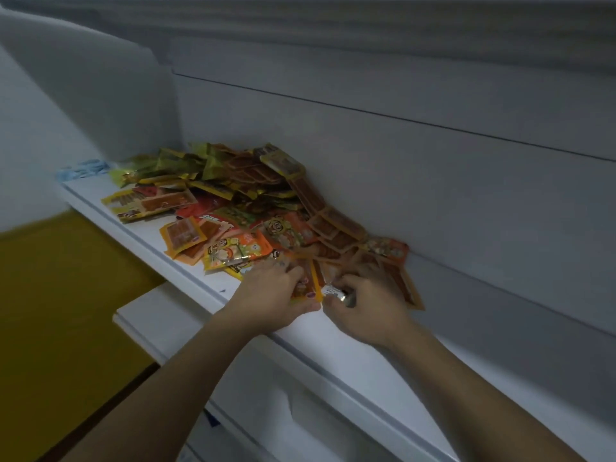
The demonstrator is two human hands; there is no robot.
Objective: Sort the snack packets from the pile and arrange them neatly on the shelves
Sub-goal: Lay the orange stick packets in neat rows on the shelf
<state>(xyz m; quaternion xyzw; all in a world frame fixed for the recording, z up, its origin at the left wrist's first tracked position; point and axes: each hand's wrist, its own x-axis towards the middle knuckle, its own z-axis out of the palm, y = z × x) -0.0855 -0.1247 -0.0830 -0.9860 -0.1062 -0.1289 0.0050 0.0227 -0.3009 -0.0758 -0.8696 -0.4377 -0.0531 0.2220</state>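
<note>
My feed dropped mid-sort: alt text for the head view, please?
Two bare hands work at the near edge of a heap of orange, yellow and green snack packets on a white shelf. The left hand grips a flat orange packet; the right hand pinches its silvery end.

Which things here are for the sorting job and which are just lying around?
For the job: pile of snack packets, orange packet held by left hand and right hand, white shelf.
Just lying about: blue thing at the shelf's far end, yellow surface below.
</note>
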